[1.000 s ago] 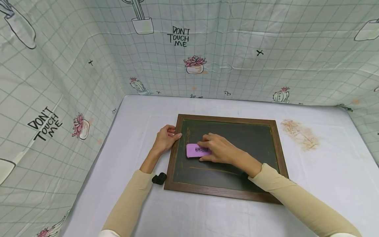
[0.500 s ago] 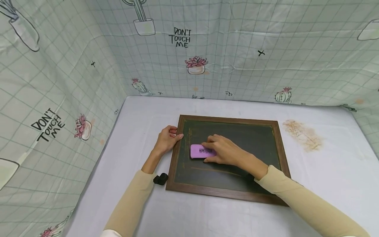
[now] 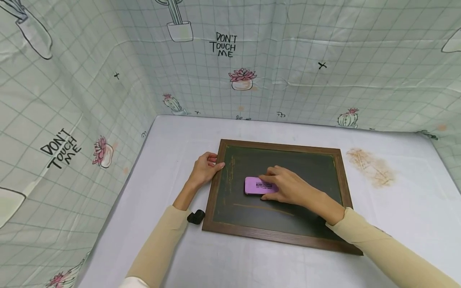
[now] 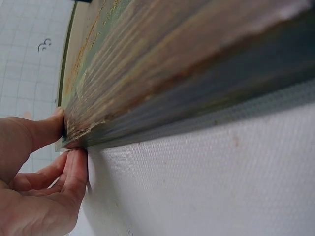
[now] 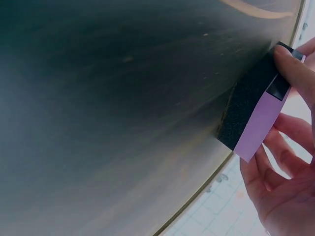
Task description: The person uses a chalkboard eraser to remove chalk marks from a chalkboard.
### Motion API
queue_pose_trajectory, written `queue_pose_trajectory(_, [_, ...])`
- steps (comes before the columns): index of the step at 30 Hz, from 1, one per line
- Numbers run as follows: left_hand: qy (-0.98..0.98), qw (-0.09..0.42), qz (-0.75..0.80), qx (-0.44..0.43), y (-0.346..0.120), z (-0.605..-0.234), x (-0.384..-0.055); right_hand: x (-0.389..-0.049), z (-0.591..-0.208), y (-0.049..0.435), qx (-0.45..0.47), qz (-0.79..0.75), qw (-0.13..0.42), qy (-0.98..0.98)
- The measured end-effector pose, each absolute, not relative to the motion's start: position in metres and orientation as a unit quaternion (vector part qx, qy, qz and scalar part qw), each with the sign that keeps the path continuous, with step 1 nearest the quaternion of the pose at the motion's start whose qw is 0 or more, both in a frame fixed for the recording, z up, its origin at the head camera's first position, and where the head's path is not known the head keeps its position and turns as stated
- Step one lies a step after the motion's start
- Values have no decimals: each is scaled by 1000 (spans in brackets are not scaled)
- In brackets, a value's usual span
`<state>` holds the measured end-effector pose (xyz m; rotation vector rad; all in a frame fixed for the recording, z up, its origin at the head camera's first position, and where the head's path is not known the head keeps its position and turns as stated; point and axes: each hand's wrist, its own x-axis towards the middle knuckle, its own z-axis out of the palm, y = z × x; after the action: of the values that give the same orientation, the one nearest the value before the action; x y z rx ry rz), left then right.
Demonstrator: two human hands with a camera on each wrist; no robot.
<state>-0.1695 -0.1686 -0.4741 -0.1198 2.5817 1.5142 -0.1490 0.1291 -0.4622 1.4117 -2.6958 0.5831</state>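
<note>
A chalkboard (image 3: 237, 158) with a brown wooden frame (image 3: 281, 240) lies on the white-covered table. My left hand (image 3: 203, 170) pinches the frame's left side; in the left wrist view, the thumb (image 4: 47, 129) presses its upper face and the fingers (image 4: 74, 172) sit against its lower edge. Between the thumb and fingers of my right hand (image 3: 288, 187) is a pink magnetic eraser (image 3: 252, 186), dark felt toward the board. The right wrist view shows the eraser (image 5: 258, 123) against the dark surface. Yellowish chalk traces mark the board's left side, and an orange line (image 3: 263, 209) runs below the eraser.
A brownish smudge (image 3: 371, 168) stains the tablecloth right of the board. Next to the left cuff, by the frame's lower left corner, is a small black object (image 3: 196, 217). Grid-patterned cloth (image 3: 295, 52) hangs behind the table and along its left side.
My right hand has slid the eraser rightward across the board, away from the left frame side. The left hand keeps its hold on the frame. The head view has shifted slightly.
</note>
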Motion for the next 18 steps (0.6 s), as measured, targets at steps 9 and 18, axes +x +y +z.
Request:
queue_pose_trajectory(9, [861,71,503,-35,-169,-475,-170,-146,-462,148,450,183,37,-873])
queue_pose_trajectory(18, [861,69,503,-36,-169,-477,-170,-140,-463,167,442,186,49,-876])
